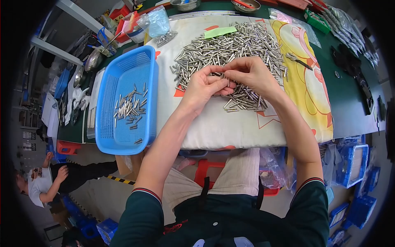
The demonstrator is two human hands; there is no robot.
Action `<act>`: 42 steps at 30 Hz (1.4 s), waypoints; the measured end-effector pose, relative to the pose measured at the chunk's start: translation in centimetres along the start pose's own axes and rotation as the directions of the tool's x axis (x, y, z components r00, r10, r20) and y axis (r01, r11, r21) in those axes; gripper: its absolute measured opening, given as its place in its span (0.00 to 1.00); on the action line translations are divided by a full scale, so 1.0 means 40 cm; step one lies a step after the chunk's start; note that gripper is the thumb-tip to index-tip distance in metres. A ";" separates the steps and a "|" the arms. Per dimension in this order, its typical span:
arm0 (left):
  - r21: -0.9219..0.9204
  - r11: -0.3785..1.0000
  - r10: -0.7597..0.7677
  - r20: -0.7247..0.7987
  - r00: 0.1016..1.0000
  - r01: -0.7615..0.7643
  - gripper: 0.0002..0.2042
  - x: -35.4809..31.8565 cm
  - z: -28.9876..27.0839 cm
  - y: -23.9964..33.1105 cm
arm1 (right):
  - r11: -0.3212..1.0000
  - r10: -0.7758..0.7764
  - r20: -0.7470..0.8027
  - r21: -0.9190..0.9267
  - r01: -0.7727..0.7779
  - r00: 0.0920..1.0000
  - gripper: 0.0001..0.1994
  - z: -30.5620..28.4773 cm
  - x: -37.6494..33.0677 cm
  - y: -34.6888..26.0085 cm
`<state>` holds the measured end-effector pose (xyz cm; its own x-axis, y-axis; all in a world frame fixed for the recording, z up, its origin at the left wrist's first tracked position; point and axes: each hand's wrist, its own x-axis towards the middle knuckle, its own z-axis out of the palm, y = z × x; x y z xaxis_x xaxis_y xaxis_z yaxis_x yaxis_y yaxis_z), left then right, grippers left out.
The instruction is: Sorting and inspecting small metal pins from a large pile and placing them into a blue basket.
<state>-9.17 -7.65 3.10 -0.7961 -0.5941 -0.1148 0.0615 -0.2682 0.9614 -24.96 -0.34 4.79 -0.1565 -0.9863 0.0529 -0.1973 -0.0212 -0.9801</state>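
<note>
A wide heap of short silvery metal pins [242, 45] lies on a printed cloth in front of me. At the heap's near edge my left hand [205, 87] is closed, fingers curled, with metal pins showing between them. Touching its fingertips is my right hand [252, 76], thumb and forefinger pinched on a pin; the fingers partly hide it. A strip of light green paper [220, 32] rests on the far part of the heap. To the left stands a blue plastic basket [152, 94], holding a smaller scatter of the same kind of pins [131, 106].
Pliers [299, 61] lie on the cloth [230, 133] right of the heap. A plastic bag of pins [166, 38] sits beyond the basket. Metal bowls [246, 5] stand along the far edge. Another person [53, 181] is at the lower left; blue crates [352, 164] stand at right.
</note>
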 end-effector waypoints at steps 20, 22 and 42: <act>0.506 0.564 0.581 0.317 0.749 -0.652 0.11 -0.009 -0.005 0.019 | 0.257 0.114 0.628 0.730 -0.634 0.769 0.04 0.018 -0.005 0.066; 0.490 0.602 0.553 0.314 0.772 -0.631 0.11 -0.008 -0.006 0.020 | 0.234 0.118 0.626 0.737 -0.635 0.770 0.05 0.018 -0.008 0.063; 0.267 0.723 0.670 -0.048 0.741 -0.637 0.15 0.002 -0.032 0.015 | 0.796 0.182 0.162 0.555 -0.242 0.970 0.09 0.015 0.001 -0.010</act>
<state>-8.45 -8.83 3.34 -0.5200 -0.6561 0.5470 0.3908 0.3866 0.8353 -24.29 -0.46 5.09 -0.0309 -0.9869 -0.1582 0.4180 0.1310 -0.8990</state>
